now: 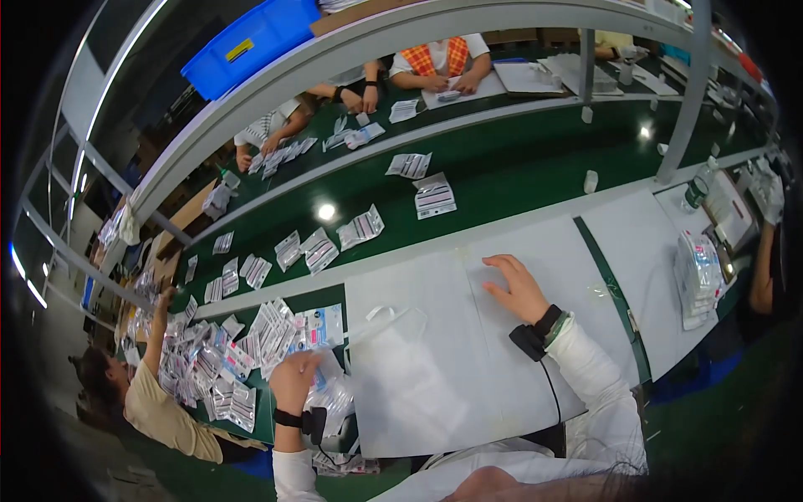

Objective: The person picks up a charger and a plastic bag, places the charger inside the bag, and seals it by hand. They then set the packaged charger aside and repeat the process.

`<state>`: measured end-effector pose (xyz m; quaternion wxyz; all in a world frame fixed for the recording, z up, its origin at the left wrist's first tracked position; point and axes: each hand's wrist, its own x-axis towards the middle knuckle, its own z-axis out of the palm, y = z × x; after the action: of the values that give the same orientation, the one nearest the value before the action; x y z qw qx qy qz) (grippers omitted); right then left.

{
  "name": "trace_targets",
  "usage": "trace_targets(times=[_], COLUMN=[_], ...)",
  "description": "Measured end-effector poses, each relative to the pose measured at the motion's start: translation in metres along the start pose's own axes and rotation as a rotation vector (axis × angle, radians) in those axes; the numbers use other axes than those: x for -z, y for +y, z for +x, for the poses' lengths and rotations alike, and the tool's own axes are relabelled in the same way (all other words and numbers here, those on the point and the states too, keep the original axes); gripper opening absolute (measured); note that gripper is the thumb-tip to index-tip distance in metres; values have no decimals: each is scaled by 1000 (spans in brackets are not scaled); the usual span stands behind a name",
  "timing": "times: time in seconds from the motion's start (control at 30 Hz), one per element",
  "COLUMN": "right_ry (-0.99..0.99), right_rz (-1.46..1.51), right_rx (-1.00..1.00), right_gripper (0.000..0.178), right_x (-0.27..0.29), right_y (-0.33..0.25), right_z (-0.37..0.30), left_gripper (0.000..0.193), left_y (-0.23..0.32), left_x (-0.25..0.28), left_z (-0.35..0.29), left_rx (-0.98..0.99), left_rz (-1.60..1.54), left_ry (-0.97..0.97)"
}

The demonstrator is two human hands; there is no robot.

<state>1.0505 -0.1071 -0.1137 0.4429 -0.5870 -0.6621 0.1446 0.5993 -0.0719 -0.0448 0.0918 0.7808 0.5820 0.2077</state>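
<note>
My left hand [293, 381] is at the left edge of the white board, with its fingers curled and partly hidden. Clear plastic bags [336, 400] lie right beside it, but what the fingers hold, if anything, does not show. Just beyond that hand spreads a heap of small printed silver-white pouches [196, 356]. Over the white board [435, 393], my right hand [517, 289] is open, thumb and fingers apart and nothing in it. A faint, transparent sheet-like bag [393, 330] lies on the board between the hands.
Several pouches [318, 249] sit on the green conveyor belt [519, 180] beyond the board. Grey frame posts [686, 109] stand at the right, near a bottle [699, 186] and a stack of pouches [699, 276]. Co-workers sit across the belt and at both sides.
</note>
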Motion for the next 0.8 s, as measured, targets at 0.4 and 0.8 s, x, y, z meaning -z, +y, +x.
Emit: trace_targets(times=[0.4,0.8], right_ry=[-214,91], right_rz=[366,-486], right_rx=[-289,128], right_gripper=[47,37], right_x=[12,13], right_y=[1,17], right_z=[3,0], left_gripper=[31,48], left_y=[183,221], left_x=[-165,-176], left_z=[87,78], left_rx=[-208,-777], left_rz=[-764,-182], left_ry=[-332,-492])
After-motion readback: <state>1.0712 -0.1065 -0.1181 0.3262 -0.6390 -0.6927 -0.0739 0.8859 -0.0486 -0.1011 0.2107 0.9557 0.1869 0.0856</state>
